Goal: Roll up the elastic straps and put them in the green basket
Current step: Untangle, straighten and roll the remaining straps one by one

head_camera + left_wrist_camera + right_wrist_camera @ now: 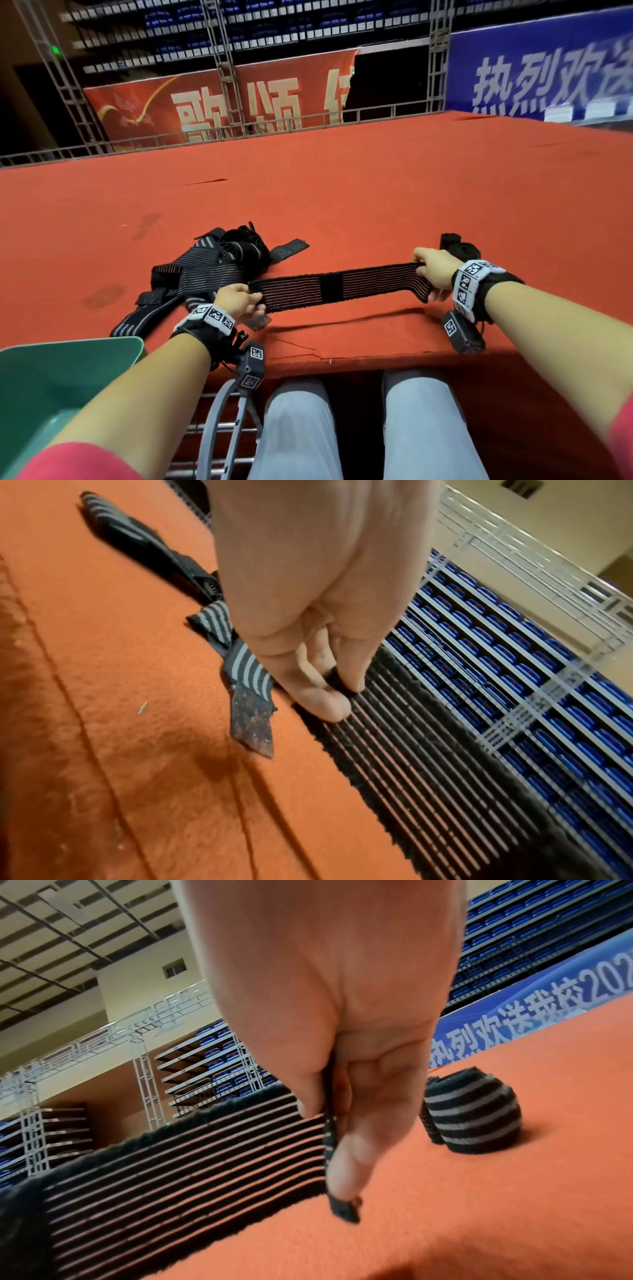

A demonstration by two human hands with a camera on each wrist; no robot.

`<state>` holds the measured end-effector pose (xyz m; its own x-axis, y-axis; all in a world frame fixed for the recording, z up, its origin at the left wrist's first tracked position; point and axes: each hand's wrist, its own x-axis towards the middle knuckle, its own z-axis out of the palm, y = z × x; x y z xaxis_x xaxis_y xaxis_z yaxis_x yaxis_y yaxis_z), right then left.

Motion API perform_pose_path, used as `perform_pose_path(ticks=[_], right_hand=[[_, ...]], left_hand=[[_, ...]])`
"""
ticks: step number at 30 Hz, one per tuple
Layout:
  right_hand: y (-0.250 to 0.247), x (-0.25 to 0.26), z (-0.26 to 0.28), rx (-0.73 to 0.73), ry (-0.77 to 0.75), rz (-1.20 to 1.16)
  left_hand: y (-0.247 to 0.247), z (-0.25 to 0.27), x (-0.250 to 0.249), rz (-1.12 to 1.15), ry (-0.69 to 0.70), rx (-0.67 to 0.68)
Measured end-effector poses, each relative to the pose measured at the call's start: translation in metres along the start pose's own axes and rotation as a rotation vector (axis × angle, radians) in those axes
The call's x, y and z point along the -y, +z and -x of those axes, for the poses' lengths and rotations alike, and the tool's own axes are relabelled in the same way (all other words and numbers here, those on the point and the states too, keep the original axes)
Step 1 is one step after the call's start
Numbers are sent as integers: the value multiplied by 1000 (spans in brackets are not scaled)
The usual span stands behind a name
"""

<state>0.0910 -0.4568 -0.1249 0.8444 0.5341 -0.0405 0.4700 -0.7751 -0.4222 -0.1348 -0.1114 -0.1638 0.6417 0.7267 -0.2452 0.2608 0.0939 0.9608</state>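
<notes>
A black elastic strap (337,286) with thin pale stripes is stretched taut just above the red table, held at both ends. My left hand (239,299) pinches its left end (342,693) between thumb and fingers. My right hand (433,272) grips its right end (330,1150). A loose pile of unrolled straps (205,263) lies behind my left hand. One rolled strap (472,1115) stands on the table just beyond my right hand (459,248). The green basket (51,387) sits at the lower left, below the table edge.
The red felt table (342,192) stretches far ahead, with railings and banners behind it. Its front edge (325,359) runs just over my knees. A grey wire frame (222,428) hangs beneath the left wrist.
</notes>
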Motion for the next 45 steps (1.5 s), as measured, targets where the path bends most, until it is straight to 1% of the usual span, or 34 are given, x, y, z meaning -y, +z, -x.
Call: perform_pose_path(ticks=[2,4,6,7,9,11,14,16,18,20,22,25,28,32,38,45], right_hand=[[4,-4,-2,-29,16,-83],[9,-9,-4,-17,74,-277],[14,-14,-8,-10,120,-445],[16,-17,-10,-17,125,-502],[21,-20,-12,-47,109,-557],[26,-21,-12,-69,113,-601],[32,-27,-13,-61,153,-686],[34,-34,-13,-60,118,-619],[34,-40,-10,-26,57,-462],[34,-47,-7,15,22,-349],[35,-53,-4,13,12,-274],[41,-62,-1,-21,28,-194],[48,-67,0,-16,31,-140],[58,-72,-3,13,26,-62],[67,-73,-6,27,14,8],[67,-73,-9,68,16,75]], left_hand=[[-1,-1,1,156,-59,-4],[0,-2,2,301,-95,-11],[0,-2,2,324,-102,5],[0,-3,3,308,-93,32],[2,-7,8,153,-78,87],[4,-9,13,8,-36,36],[6,-17,23,-94,25,-49],[9,-16,26,-140,32,-55],[11,-13,28,-163,35,-55],[12,-13,31,-263,82,-92],[12,-13,35,-383,131,-96],[17,-12,41,-500,163,-75],[25,-9,46,-600,180,-60],[29,-7,53,-759,162,-73],[32,-9,63,-871,191,-79],[34,-13,62,-998,204,-56]])
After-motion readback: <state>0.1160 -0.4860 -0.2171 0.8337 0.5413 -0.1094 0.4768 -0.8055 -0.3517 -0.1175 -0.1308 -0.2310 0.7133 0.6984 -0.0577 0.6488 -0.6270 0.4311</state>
